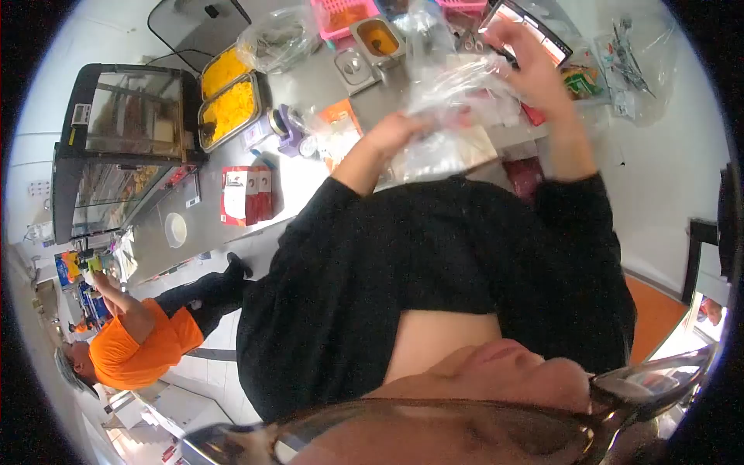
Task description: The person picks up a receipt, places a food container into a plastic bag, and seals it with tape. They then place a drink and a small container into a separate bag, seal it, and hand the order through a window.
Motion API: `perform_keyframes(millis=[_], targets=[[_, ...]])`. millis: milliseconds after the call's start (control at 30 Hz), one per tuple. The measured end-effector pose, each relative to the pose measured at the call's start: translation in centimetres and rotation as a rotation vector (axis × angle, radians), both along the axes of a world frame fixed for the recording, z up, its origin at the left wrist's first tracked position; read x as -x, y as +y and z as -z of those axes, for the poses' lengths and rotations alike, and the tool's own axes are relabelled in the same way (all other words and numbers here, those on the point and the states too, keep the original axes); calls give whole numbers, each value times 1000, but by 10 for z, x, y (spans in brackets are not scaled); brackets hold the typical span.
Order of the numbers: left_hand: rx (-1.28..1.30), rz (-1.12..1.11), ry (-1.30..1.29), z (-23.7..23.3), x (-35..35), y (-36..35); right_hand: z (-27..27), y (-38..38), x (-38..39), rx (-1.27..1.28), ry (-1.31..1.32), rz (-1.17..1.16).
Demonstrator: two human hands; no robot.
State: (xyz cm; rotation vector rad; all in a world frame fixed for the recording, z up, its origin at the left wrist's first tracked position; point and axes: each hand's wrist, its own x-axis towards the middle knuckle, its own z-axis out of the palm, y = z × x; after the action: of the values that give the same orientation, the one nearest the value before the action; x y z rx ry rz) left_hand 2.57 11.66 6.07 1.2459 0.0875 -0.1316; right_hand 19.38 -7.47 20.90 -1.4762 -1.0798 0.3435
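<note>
A crinkled clear plastic bag [465, 89] stretches across the counter in front of my body. My left hand [395, 133] closes on its near left edge, fingers pinched on the plastic. At the bag's right side is my right hand [535, 70], blurred, with its fingers and thumb apart. The thumb is close to the plastic; whether it touches cannot be made out. Under the bag lies a flat pale packet [457, 151]. Just beyond my right hand a lit tablet-like screen [535, 27] leans at the back.
Metal trays of yellow food [232, 108] stand left, beside a glass display case [128, 147]. A purple device [291, 132], red-and-white pouches [246, 194] and a lidded steel container [356, 70] are on the counter. A person in an orange shirt [143, 345] works at far left.
</note>
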Motion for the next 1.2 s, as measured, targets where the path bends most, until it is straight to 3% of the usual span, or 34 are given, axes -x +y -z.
perform_keyframes(millis=[100,200,267,333,367,400,433,467,500,533,600,667,733,767,833,900,967,1100,1200], targets=[[143,-278,55,-23,-8,28,148,-19,14,43,-245,226],[85,-718,243,-54,-38,37,150,10,55,55,-544,233],[346,-687,237,-52,-55,52,133,32,44,105,-760,222],[611,-655,186,-65,-67,42,101,55,5,38,-825,69],[355,-682,139,-66,-69,37,84,63,-18,5,-858,-9],[98,-701,89,-67,-74,33,73,67,-36,-33,-772,-108],[-158,-715,37,-74,-79,27,79,68,-47,-72,-294,-213],[-576,-813,-42,-81,-89,18,93,70,-56,-103,188,-313],[-784,-750,-189,-59,-95,34,110,74,-63,-126,673,-405],[-982,-706,-348,-38,-101,50,134,82,-66,-138,585,-402],[-855,-520,-137,-53,-93,44,148,96,-87,138,450,-328],[-735,-523,19,-28,-80,34,139,111,-130,707,322,-170],[-705,-532,215,10,-66,24,163,141,-190,833,-127,-9],[-727,-534,338,33,-58,18,191,164,-231,655,-487,65],[-970,-558,525,88,-43,1,213,198,-271,950,-715,93],[-1286,-559,527,122,-38,-15,264,225,-300,1004,-832,-31],[-1264,-609,547,119,-43,-20,290,238,-311,1017,-876,-70],[-1283,-556,426,139,-28,-10,287,235,-304,985,-894,-74],[-1178,-474,423,107,-25,-6,279,226,-315,947,-952,-147]])
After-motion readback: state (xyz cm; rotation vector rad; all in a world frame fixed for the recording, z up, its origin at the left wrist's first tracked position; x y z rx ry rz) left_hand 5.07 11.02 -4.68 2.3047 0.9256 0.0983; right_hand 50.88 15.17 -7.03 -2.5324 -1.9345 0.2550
